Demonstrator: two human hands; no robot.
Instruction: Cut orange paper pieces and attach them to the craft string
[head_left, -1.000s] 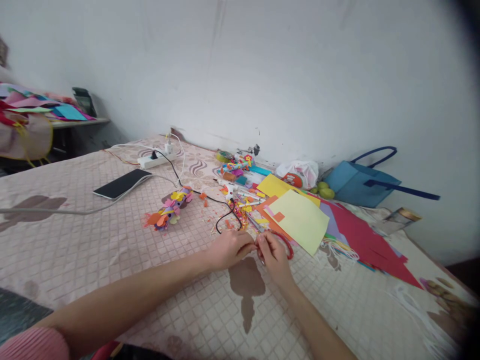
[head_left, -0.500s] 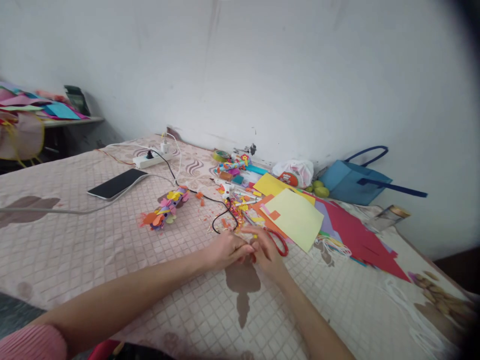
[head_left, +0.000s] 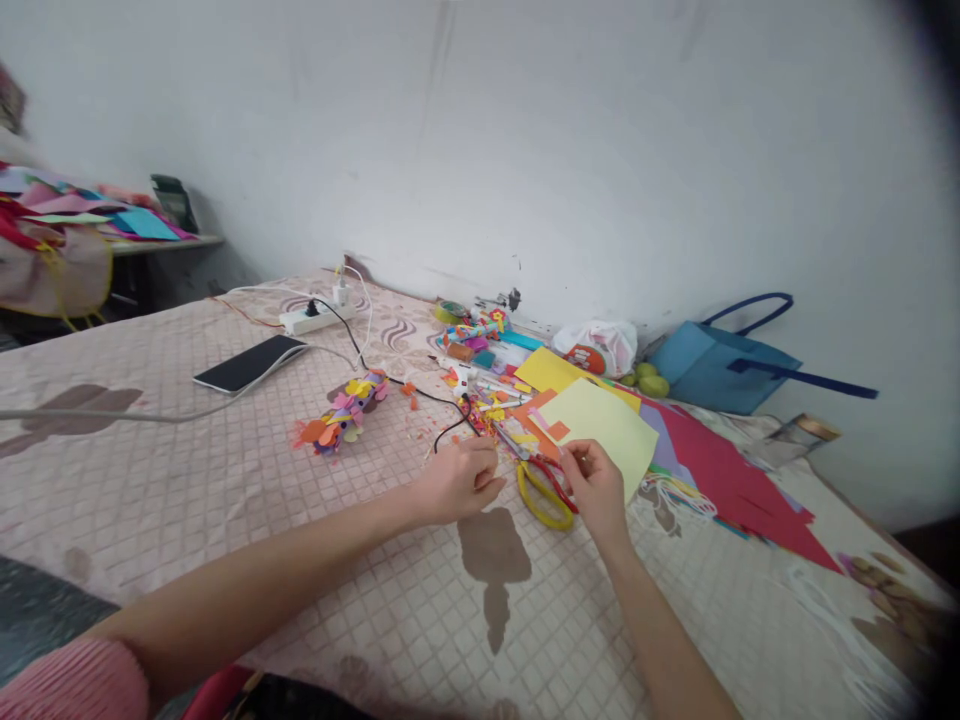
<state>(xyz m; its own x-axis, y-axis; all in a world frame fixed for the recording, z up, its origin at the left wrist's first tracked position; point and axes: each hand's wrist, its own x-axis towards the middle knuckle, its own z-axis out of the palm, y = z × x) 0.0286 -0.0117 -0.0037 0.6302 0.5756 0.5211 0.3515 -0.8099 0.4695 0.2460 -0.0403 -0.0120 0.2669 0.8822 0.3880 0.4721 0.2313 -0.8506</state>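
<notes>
My left hand hovers over the patterned cloth, fingers curled and pressed together; whatever they hold, if anything, is hidden. To its right, my right hand pinches thumb and fingertips together beside a pale yellow sheet; I cannot make out anything between them. Scissors with one red and one yellow handle loop lie between the two hands, close to the right fingertips. Behind the left hand are a white glue gun with a black cord and many small paper scraps. A tube covered in paper petals lies farther left.
A tablet-like black device and a white power strip lie at left, with cables across the cloth. Red paper, white string, a blue bag and a glass jar are at right. A wall stands behind.
My hands, together before, have moved apart: the right one went right and slightly up, the left stayed near its place. The scissors' yellow handle loop now shows. The view shifted a little.
</notes>
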